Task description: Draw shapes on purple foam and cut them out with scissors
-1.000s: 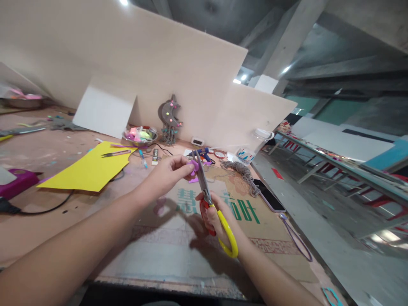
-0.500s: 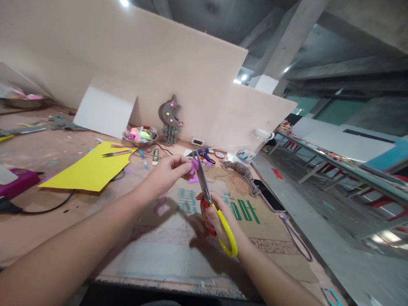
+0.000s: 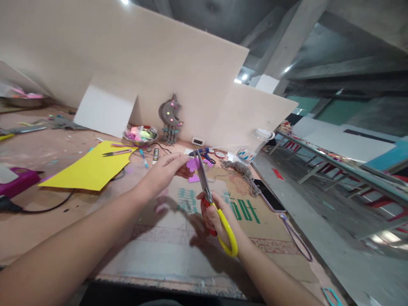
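Between the fingertips of my left hand (image 3: 170, 170) is a small purple paper piece (image 3: 192, 164) with a scalloped outline. My right hand (image 3: 218, 214) is wrapped round scissors (image 3: 205, 187) with yellow and red handles, their blades pointing up and away from me. The blade tips are right beside the purple piece, slightly apart; I cannot tell whether they touch it. Beneath both hands lies a printed cardboard sheet (image 3: 242, 229) with green characters. More purple scraps lie on the table behind and below my left hand.
Left lies a yellow sheet (image 3: 89, 170) with a craft knife on it. Behind are a bowl of colourful bits (image 3: 140, 137), a grey moon ornament (image 3: 171, 114) and a blue glue gun (image 3: 204, 151). Grey yarn (image 3: 240, 171) and a phone (image 3: 269, 196) lie near the table's right edge.
My left hand has shifted its fingers and turned the purple piece, so more of its scalloped shape shows. The right hand and scissors have stayed almost in place.
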A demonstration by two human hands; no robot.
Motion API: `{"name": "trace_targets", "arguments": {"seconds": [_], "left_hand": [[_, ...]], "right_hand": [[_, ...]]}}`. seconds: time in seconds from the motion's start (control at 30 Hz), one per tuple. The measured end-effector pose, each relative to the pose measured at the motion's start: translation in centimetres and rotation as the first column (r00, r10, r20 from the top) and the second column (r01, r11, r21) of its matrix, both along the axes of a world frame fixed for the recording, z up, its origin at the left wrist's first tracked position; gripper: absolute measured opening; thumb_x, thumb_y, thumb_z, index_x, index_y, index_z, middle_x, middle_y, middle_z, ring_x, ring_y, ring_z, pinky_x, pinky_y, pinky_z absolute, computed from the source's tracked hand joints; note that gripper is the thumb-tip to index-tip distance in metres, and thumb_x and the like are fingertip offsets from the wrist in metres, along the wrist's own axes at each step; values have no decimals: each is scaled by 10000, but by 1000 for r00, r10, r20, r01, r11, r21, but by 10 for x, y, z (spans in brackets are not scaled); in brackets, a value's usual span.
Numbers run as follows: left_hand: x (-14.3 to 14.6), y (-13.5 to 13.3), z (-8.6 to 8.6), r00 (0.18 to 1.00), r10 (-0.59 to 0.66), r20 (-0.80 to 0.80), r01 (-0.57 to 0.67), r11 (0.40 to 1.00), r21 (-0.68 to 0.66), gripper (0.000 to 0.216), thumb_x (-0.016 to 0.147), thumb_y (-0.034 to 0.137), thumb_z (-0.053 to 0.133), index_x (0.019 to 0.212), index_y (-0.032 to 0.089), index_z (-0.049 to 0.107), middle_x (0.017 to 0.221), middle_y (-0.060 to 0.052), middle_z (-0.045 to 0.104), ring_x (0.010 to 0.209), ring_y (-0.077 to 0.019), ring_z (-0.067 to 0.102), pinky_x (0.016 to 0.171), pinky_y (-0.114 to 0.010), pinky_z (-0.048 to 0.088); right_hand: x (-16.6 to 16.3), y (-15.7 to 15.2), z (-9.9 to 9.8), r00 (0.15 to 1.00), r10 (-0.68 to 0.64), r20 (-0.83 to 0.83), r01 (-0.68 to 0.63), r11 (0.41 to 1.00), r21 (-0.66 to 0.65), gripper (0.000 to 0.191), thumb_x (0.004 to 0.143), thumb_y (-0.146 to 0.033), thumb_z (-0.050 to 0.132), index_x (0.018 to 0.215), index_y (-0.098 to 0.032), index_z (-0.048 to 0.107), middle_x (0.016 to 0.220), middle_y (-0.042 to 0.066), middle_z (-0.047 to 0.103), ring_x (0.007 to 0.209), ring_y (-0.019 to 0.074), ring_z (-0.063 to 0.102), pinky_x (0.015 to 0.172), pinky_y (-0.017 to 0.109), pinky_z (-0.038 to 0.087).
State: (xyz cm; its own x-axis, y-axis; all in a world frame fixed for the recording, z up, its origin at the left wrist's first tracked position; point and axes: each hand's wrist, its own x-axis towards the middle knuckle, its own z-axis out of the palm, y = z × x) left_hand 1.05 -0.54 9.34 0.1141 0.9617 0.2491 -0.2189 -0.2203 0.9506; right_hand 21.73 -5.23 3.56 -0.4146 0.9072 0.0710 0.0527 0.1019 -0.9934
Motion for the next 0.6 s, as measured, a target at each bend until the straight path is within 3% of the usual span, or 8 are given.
{"name": "trace_targets", "arguments": {"seconds": [0.13, 0.37, 0.6], "left_hand": [[0, 2, -1, 998, -31, 47, 33, 999, -38, 426, 788, 565, 640, 703, 148, 656, 678, -72, 705, 674, -198, 680, 702, -339, 578], [0, -1, 3, 996, 25, -88, -24, 1000, 14, 253, 750, 394, 738, 679, 171, 642, 677, -30, 696, 692, -176, 676, 726, -316, 569], [0, -1, 1, 990, 92, -105, -86, 994, 61, 251, 775, 395, 733, 719, 172, 633, 694, -23, 702, 695, -173, 685, 724, -312, 560]], "right_hand": [[0, 2, -3, 1000, -7, -6, 7, 1000, 2, 675, 796, -784, 612, 1112, -196, 510, 631, -103, 329, 449, 56, 194, 389, 209, 157], [0, 2, -2, 1000, -18, 3, 18, 1000, 22, 684, 789, -788, 615, 1106, -188, 529, 626, -99, 351, 448, 54, 212, 386, 200, 195], [0, 1, -1, 1000, -17, 6, 17, 1000, 20, 689, 778, -789, 626, 1101, -186, 543, 643, -89, 360, 456, 53, 213, 379, 189, 191]]}}
